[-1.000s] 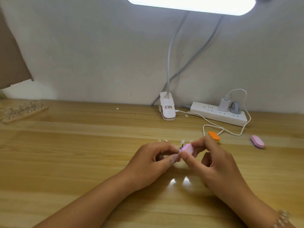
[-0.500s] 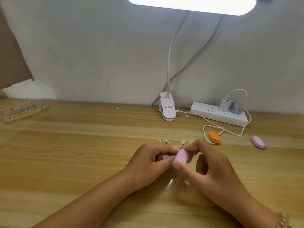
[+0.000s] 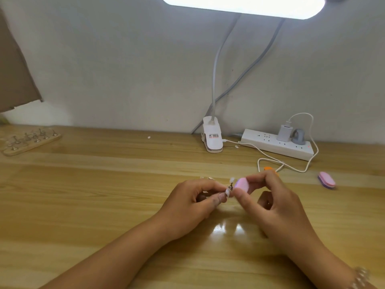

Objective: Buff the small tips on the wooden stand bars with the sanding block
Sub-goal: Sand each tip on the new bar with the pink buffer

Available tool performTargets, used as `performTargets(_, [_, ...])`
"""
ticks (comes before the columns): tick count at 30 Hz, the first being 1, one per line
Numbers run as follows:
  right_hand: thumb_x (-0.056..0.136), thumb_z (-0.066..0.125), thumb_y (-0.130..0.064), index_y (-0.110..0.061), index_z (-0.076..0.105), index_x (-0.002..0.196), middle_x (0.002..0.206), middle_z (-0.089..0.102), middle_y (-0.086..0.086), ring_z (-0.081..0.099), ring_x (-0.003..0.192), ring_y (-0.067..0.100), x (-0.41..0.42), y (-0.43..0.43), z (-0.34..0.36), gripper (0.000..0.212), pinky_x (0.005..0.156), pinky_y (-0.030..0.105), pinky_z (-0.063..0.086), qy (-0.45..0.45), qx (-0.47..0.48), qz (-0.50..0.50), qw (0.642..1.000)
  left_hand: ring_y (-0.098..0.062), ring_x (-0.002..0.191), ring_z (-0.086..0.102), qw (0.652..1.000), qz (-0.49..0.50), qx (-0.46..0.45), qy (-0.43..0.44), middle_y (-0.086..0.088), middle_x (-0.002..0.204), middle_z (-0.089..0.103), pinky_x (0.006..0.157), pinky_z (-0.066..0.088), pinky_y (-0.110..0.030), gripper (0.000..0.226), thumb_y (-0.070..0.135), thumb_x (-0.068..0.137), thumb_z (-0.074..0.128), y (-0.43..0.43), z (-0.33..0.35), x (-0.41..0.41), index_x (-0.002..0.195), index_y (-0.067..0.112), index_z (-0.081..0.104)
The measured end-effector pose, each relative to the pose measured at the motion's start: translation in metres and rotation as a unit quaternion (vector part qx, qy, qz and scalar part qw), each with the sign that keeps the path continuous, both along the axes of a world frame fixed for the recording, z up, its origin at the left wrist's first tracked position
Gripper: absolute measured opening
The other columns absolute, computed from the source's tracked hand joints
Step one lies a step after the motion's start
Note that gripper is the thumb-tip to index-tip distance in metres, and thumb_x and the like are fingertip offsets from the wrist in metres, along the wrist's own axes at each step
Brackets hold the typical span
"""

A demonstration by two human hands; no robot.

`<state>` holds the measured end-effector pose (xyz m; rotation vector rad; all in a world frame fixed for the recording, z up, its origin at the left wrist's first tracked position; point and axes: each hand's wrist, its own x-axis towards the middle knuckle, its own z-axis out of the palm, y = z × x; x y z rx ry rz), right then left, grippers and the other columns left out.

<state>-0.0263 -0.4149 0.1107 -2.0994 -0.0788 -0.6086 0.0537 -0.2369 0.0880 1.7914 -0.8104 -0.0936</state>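
Observation:
At the middle of the desk my right hand [image 3: 268, 201] pinches a small pink sanding block [image 3: 305, 185] between thumb and fingers. The block lies against a small white tip [image 3: 293, 180] on a metal post. My left hand [image 3: 193, 202] pinches another white tip [image 3: 290, 192] with its holder; most of the stand bar is hidden behind my fingers. A second wooden stand bar [image 3: 31, 140] with several metal posts lies at the far left near the wall.
A white lamp clamp [image 3: 212, 135] and a power strip [image 3: 277, 146] with a charger and white cable [image 3: 270, 159] sit by the wall. An orange block [image 3: 268, 168] peeks out behind my right hand. A pink and purple block [image 3: 326, 179] lies to the right.
My right hand has carried the pink block up and to the right along the tip, after dipping lower half a second ago. My left hand has barely moved.

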Motion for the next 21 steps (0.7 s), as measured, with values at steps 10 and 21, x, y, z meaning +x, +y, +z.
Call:
performTargets(10, [0.076, 0.069, -0.065, -0.032, 0.058, 0.092, 0.086, 0.066, -0.016, 0.051, 0.052, 0.016, -0.0025, 0.0032, -0.0035, 0.039, 0.053, 0.023, 0.038, -0.003, -0.093, 0.023, 0.995, 0.005, 0.064, 0.052, 0.999, -0.014, 0.024, -0.03, 0.027, 0.073, 0.062, 0.063, 0.041, -0.017, 0.026, 0.017, 0.094, 0.059, 0.0011, 0.0025, -0.0027, 0.114, 0.022, 0.075])
performTargets(21, [0.073, 0.071, -0.061, -0.031, 0.059, 0.09, 0.081, 0.063, -0.016, 0.05, 0.051, 0.015, -0.0055, 0.0062, -0.0032, 0.037, 0.051, 0.019, 0.035, -0.012, -0.125, 0.044, 0.991, 0.008, 0.069, 0.056, 0.999, -0.01, 0.027, -0.028, 0.027, 0.078, 0.064, 0.065, 0.04, -0.012, 0.026, 0.012, 0.096, 0.058, 0.0021, 0.0025, -0.0011, 0.115, 0.019, 0.075])
